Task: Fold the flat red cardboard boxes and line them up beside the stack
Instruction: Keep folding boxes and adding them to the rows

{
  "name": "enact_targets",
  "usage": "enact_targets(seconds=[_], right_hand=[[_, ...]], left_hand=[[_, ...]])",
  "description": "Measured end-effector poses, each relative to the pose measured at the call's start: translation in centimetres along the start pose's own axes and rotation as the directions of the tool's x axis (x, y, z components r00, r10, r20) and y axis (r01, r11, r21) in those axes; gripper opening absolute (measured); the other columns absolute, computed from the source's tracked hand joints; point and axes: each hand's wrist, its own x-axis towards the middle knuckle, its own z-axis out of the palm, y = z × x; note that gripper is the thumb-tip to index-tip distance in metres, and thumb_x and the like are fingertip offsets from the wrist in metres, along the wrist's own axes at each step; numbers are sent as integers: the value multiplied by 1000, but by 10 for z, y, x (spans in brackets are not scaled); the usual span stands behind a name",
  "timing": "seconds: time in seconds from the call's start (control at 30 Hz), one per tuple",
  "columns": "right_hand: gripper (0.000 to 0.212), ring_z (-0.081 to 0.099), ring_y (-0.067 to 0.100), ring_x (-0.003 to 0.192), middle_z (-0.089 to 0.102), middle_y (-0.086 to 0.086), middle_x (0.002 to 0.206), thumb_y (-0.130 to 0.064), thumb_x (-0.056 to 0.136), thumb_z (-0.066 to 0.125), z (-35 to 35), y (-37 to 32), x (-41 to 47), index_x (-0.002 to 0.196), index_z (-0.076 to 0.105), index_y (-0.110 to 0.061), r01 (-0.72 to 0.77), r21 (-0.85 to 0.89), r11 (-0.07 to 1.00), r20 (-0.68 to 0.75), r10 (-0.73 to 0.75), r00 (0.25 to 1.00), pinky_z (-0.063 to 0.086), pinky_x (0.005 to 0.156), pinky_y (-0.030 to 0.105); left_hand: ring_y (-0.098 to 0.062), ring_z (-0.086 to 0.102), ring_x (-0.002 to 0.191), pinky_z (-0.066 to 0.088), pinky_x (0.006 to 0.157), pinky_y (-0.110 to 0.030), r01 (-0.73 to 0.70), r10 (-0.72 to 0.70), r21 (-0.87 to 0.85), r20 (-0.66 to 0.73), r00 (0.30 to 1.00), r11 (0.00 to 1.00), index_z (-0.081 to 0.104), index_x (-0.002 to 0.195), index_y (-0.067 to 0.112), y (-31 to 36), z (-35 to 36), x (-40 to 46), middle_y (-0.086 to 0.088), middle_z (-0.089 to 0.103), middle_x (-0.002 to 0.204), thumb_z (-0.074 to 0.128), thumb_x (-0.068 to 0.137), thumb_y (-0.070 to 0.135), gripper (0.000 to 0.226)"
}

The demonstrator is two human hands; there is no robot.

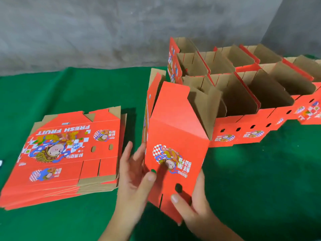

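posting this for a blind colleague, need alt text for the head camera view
Two hands, left hand and right hand, hold a half-folded red printed cardboard box above a green cloth-covered table. A stack of flat red boxes lies left; folded open boxes stand in rows right.

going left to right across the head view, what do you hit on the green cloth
stack of flat boxes → left hand → box being folded → right hand → rows of folded boxes
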Motion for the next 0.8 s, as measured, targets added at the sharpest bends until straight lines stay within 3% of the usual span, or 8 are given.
enact_targets(seconds=[0.17, 0.27, 0.33, 0.43, 0.5, 0.63, 0.73, 0.8], right_hand=[[71, 36, -8, 143, 42, -25, 155, -48, 90, 74, 32, 14, -15, 150, 36, -57, -6, -241, 970, 230, 63, 971, 40, 111, 19], [92, 17, 12, 157, 14, 2, 168, -52, 86, 77, 34, 18, -16, 158, 21, -46, 68, -325, 943, 282, 28, 959, 26, 123, 28], [95, 10, 23, 159, 3, 12, 167, -49, 88, 76, 26, 19, -11, 161, 16, -36, 103, -362, 926, 297, 10, 955, 23, 125, 32], [84, 17, 18, 157, 9, 5, 168, -46, 92, 73, 19, 23, -2, 159, 24, -33, 102, -319, 942, 294, -4, 956, 26, 123, 28], [75, 18, 17, 157, 13, -4, 167, -47, 96, 64, 12, 25, 9, 157, 22, -38, 114, -342, 933, 311, -2, 950, 24, 124, 36], [77, 34, 8, 145, 30, -3, 159, -57, 85, 59, -13, 34, 56, 150, 24, -34, -273, -106, 956, -169, 253, 953, 31, 122, 38], [88, 39, -18, 131, 30, -6, 162, -72, 77, 51, -37, 29, 105, 154, 24, -39, -407, 123, 905, -274, 425, 863, 33, 104, 7], [86, 40, -12, 137, 36, -12, 160, -76, 74, 48, -45, 27, 129, 152, 32, -44, -444, 175, 879, -244, 476, 845, 31, 110, 19]], left_hand=[[-27, 59, 135, 46, 116, -43, 20, -22, 136, 7, 1000, 991, 45, 151, 12, -19, -23, -1, 7, 68, 136, 68, 93, 58, 78], [-41, 54, 139, 35, 120, -61, 131, -130, 0, 101, 986, 991, 38, 159, 13, -18, -24, -15, -13, 60, 149, 67, 93, 62, 87], [-35, 30, 157, 25, 128, -46, 41, -54, 64, 210, 976, 997, 5, 166, 4, -19, -27, -28, -15, 31, 169, 63, 89, 73, 118], [-1, 39, 149, 34, 116, -16, -197, 75, 405, 297, 952, 893, 26, 165, 36, -21, -43, -36, 20, 42, 162, 71, 89, 68, 94], [11, 61, 122, 46, 101, -10, -213, 175, 631, 123, 977, 746, 56, 144, 54, -21, -51, -50, 31, 65, 135, 70, 89, 67, 59], [6, 64, 62, 57, 63, -17, 54, 99, 284, -500, 860, 957, 83, 79, 43, -16, -81, -47, 16, 75, 68, 75, 77, 72, 30], [-13, 72, 53, 59, 48, -27, 106, -70, 18, -644, 762, 994, 81, 73, 27, -8, -116, -31, 5, 75, 66, 51, 101, 22, 41], [-19, 70, 47, 55, 42, -24, 165, -144, -31, -658, 739, 986, 77, 65, 25, -4, -130, -18, -1, 71, 59, 49, 95, 28, 41]])
